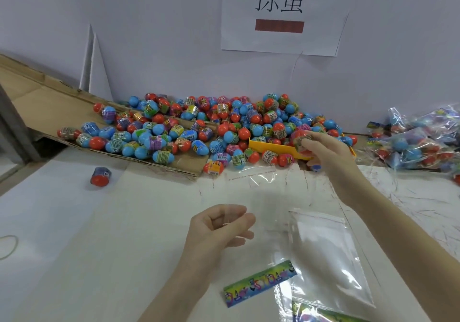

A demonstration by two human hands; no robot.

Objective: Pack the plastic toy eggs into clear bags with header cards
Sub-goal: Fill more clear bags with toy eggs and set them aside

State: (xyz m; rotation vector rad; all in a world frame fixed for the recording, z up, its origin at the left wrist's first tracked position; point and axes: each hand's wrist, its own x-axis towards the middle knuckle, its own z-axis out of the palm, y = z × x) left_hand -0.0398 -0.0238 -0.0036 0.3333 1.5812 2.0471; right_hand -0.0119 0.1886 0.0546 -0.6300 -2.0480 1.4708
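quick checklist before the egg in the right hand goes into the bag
1. Egg gripped by the right hand: ok.
2. Clear bag held by the left hand: ok, fingers curl on the film.
3. Bag mouth open wide enough: cannot tell, the film is nearly invisible.
4. Header card within reach on the table: ok.
5. Stray egg out of the path: ok, it lies far left.

Red-and-blue toy eggs (199,127) heaped behind flat clear bags (328,254) and header card (260,283).
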